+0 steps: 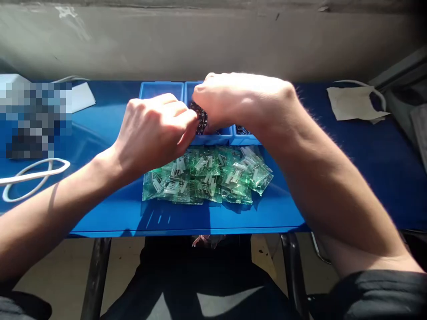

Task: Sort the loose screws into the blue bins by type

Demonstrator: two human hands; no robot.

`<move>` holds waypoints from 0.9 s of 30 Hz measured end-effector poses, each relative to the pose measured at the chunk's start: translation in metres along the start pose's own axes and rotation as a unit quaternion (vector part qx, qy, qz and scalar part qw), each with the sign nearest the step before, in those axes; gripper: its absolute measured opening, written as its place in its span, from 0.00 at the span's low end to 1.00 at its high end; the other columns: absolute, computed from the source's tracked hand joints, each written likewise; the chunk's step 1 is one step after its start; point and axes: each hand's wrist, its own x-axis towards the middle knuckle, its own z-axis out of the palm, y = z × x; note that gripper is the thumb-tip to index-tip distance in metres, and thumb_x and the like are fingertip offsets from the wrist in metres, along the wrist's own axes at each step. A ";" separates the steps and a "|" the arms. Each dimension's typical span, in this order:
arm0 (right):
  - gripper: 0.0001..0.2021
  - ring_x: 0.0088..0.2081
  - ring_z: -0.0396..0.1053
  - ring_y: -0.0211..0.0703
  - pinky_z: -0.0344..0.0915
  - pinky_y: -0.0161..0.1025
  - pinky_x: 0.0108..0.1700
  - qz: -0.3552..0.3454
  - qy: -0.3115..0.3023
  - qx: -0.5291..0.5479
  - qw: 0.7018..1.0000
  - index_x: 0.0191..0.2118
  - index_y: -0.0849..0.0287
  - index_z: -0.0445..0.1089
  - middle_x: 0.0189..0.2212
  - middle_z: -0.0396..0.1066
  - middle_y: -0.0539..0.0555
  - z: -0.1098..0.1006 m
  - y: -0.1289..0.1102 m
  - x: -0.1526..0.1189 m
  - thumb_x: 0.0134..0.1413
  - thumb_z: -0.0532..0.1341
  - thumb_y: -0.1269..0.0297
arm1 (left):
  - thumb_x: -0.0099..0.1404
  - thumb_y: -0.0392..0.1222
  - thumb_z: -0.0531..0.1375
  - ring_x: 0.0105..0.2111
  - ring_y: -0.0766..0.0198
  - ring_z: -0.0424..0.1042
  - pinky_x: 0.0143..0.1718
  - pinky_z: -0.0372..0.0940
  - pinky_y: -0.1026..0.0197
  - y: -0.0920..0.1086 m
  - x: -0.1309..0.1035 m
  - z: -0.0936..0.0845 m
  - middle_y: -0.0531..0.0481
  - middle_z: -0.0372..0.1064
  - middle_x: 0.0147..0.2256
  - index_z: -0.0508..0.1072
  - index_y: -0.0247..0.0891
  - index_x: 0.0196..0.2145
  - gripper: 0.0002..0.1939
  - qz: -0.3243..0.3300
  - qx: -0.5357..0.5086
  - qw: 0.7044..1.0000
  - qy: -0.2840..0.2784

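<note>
My left hand (156,129) is over the front of the blue parts bins (161,90), its fingers curled and closed. Whatever they grip, if anything, is hidden behind the knuckles. Bent at the wrist, my right hand (230,95) reaches down into the middle bin, and its fingertips are out of sight. Small dark metallic parts (201,120) show in that bin between my two hands. More dark parts (243,130) lie in the bin to the right, partly covered by my right forearm. In front of the bins, several green-tinted clear packets (207,173) with small white and dark pieces are spread in overlapping rows.
Everything sits on a blue table (116,218) against a grey wall (133,44). To the left are a white cable (36,178), a white card (82,97) and a blurred-out patch. A pale paper sheet (350,103) lies at the back right, beside another cable.
</note>
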 end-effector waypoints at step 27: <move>0.09 0.27 0.72 0.29 0.64 0.33 0.28 -0.036 -0.189 0.058 0.980 0.37 0.51 0.88 0.29 0.82 0.41 -0.052 -0.022 -0.008 0.55 0.76 0.74 | 0.83 0.50 0.65 0.54 0.46 0.88 0.51 0.88 0.45 -0.015 -0.043 0.012 0.43 0.85 0.56 0.85 0.44 0.55 0.13 0.058 -0.064 0.994 0.069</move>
